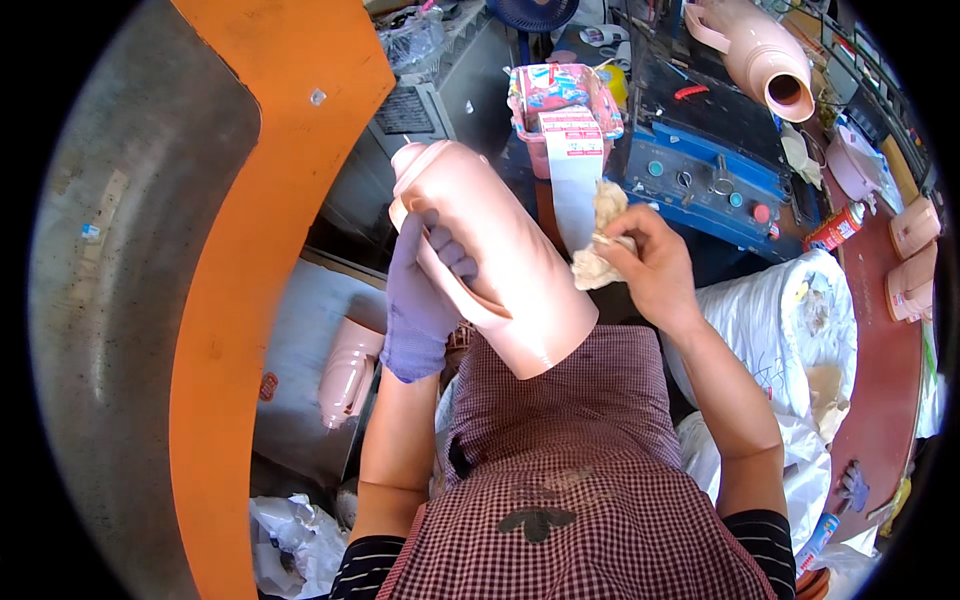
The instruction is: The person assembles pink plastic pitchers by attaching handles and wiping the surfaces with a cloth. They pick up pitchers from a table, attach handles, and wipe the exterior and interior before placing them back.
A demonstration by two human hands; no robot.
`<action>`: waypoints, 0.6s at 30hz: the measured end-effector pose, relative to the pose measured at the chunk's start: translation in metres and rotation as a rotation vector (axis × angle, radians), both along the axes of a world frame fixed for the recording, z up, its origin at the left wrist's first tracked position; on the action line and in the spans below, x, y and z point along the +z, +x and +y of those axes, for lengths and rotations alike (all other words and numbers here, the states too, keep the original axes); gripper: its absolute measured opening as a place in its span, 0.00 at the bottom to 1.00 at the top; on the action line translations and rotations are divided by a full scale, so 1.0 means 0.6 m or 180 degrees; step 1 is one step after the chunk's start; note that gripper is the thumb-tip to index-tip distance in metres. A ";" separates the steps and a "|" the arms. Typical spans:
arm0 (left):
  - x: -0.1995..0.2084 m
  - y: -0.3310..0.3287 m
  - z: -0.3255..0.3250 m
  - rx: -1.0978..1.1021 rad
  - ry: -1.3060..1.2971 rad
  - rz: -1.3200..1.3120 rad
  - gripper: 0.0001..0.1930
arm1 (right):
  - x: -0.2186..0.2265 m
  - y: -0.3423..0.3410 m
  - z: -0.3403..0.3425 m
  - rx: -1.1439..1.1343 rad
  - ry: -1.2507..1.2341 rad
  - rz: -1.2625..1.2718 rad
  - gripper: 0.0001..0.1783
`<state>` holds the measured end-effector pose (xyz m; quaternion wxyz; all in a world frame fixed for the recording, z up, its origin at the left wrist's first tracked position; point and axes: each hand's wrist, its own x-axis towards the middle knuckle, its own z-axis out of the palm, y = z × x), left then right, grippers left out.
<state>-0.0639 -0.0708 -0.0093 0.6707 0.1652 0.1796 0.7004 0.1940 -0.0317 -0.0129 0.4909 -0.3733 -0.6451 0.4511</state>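
In a purple glove, my left hand [425,290] wraps round the handle of a glossy pink thermos-flask casing [510,255]. The casing tilts over my lap, its narrower end up to the left and its wide end down to the right. My bare right hand [655,265] pinches a crumpled cream-coloured cloth [597,265] just right of the casing, apart from it. Part of the cloth sticks up above my fingers.
An orange machine edge [225,300] curves along the left. Another pink casing [350,375] lies beside it. A pink basket [535,145] with a label strip, a blue control panel [700,180] and a third casing [765,65] stand ahead. White sacks [780,320] sit at right.
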 end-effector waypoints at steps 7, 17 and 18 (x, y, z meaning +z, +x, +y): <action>-0.009 -0.018 -0.029 -0.0102 0.0492 0.0704 0.04 | -0.026 0.043 -0.027 0.0231 -0.1203 0.1364 0.12; 0.003 0.056 -0.058 0.0351 -0.0137 0.2949 0.16 | 0.036 -0.001 -0.010 0.0414 -0.0401 0.1113 0.11; 0.004 0.059 -0.063 0.0388 -0.0129 0.2987 0.16 | 0.050 -0.016 -0.003 0.0268 -0.0017 0.0923 0.10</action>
